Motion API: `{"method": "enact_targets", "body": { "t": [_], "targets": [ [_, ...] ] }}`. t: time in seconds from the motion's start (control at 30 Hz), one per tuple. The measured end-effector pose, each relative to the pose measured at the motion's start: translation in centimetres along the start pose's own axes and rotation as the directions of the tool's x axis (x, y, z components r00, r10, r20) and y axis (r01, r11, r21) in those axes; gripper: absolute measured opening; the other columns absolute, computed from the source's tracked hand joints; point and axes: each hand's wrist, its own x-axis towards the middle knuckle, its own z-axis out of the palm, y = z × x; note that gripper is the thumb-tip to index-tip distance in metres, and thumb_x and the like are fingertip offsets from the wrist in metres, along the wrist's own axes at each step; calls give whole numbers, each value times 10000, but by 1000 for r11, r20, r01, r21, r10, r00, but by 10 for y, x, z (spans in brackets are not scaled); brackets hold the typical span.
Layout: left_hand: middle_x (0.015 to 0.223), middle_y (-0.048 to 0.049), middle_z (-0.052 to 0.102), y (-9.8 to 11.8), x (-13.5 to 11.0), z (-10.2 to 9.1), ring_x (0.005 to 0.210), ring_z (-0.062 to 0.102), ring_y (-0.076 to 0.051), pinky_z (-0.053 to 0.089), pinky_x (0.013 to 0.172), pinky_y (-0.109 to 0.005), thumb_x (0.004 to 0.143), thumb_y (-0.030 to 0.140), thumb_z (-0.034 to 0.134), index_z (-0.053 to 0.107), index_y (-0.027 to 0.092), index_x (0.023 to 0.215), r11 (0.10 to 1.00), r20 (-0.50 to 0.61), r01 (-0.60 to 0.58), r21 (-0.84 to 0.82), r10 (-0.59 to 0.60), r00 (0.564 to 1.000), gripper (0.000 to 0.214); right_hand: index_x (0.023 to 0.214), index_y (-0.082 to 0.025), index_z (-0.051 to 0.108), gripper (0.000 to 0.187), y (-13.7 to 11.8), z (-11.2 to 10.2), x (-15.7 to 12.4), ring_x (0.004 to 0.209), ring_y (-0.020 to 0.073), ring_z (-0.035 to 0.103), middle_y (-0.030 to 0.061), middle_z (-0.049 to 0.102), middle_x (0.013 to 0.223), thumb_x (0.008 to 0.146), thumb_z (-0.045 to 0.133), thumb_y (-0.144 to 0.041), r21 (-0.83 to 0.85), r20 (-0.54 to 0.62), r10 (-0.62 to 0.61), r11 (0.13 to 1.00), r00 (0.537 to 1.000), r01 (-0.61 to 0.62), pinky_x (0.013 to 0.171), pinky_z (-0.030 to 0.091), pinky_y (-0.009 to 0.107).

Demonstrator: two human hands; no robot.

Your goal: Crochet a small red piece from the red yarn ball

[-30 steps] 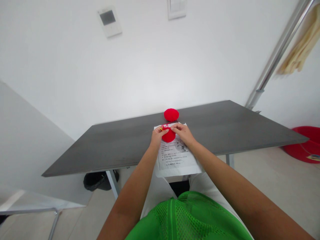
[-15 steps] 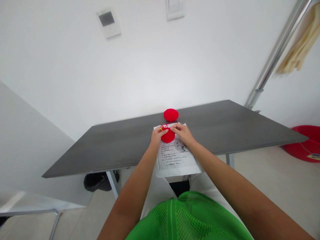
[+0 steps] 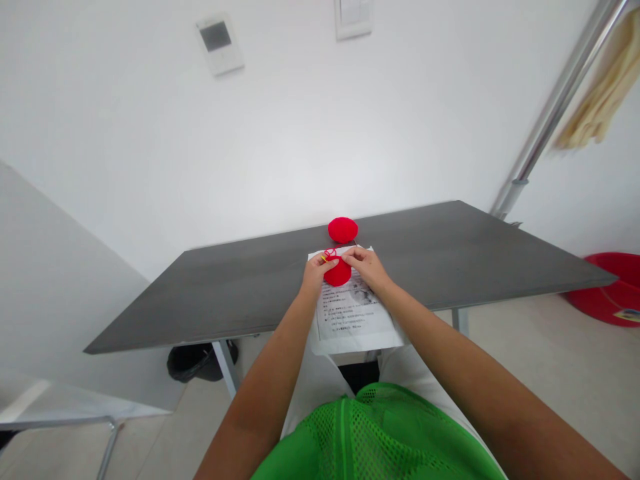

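A small round red crochet piece (image 3: 339, 273) is held over a printed paper sheet (image 3: 353, 317) on the dark grey table (image 3: 240, 287). My left hand (image 3: 316, 272) pinches its left edge together with a thin yellow hook; loose red yarn loops just above the fingers. My right hand (image 3: 367, 265) pinches the piece's top right edge. A second red crochet round (image 3: 343, 229) lies on the table just beyond the sheet.
The table stands against a white wall. A dark bag (image 3: 197, 361) lies on the floor under its left side. A red basin (image 3: 607, 288) sits on the floor at the right, beside a slanted metal pole (image 3: 550, 110). A green mesh garment (image 3: 375, 433) covers my lap.
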Motion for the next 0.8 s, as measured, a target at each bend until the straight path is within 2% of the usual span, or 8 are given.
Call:
{"method": "enact_targets", "body": {
  "t": [0.47,0.8],
  "targets": [
    [729,-15,689,-2,2,-3,656,597,-144,448,704,-286,527,277,807,685,156,777,1000,-8,6,16,-5,1000,303,696,-186,647,195,5,2,1,649,156,544,3,626,664,687,634,-381,15,6,-16,1000,1000,16,667,420,303],
    [735,-13,697,-3,2,-3,662,594,-137,447,704,-275,535,256,799,684,152,782,1000,3,-3,16,3,1000,291,676,-185,624,208,4,0,0,632,143,514,-7,601,635,698,627,-392,-36,7,-28,999,1000,29,635,403,281]
  ]
}}
